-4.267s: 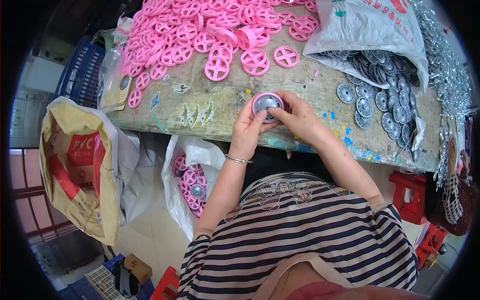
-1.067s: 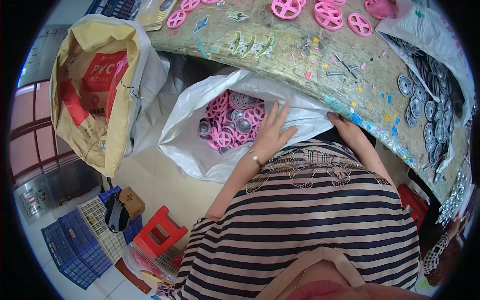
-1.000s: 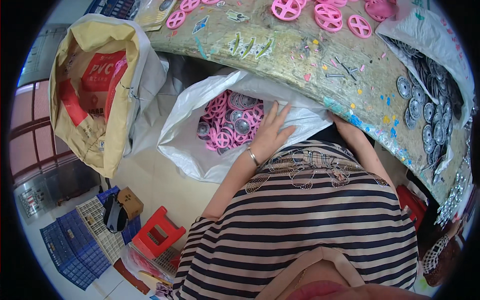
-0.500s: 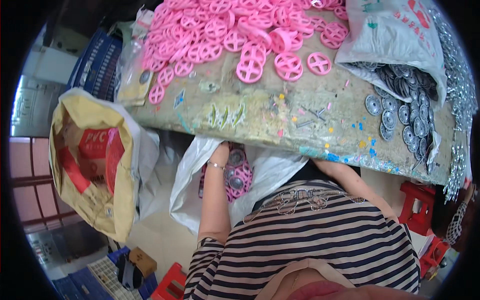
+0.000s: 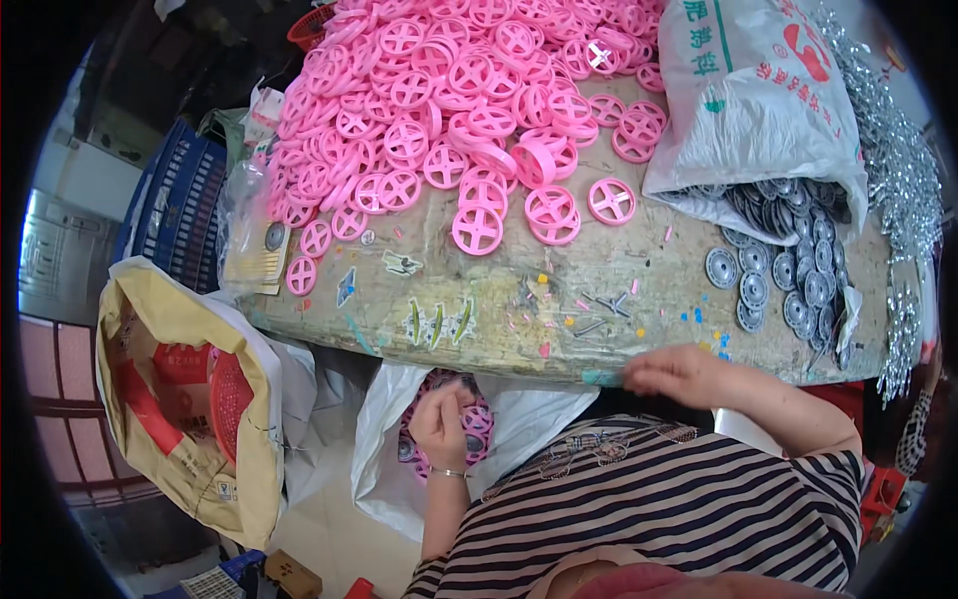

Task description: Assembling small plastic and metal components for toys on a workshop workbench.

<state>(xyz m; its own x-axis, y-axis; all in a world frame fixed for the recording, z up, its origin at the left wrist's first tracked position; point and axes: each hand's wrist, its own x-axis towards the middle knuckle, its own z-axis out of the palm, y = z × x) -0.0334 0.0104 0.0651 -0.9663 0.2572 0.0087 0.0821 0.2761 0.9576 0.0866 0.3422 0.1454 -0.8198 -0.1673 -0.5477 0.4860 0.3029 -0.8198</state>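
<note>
My left hand (image 5: 439, 424) is over a white sack (image 5: 384, 469) below the table's front edge, fingers curled inward. Something small and greyish shows at its fingertips, too unclear to name. Inside the sack lie pink wheels with grey discs set in them (image 5: 479, 429). My right hand (image 5: 679, 375) hovers at the table's front edge, fingers loosely stretched to the left and slightly blurred, with nothing visible in them. Spoked pink plastic rings (image 5: 477, 230) form a big heap on the table (image 5: 619, 275). Grey round discs (image 5: 753, 290) lie on the right, beyond my right hand.
A white woven bag (image 5: 758, 130) spills grey discs at the right. Silver tinsel strands (image 5: 903, 220) hang beside it. A yellow-lined open sack (image 5: 264, 429) stands left of the table, near stacked blue crates (image 5: 185, 200). Small coloured scraps (image 5: 544, 349) dot the tabletop.
My right hand has risen from under the table edge to above it. My left hand has drawn back out of the white sack, fingers now curled. The view has shifted, showing more of the table.
</note>
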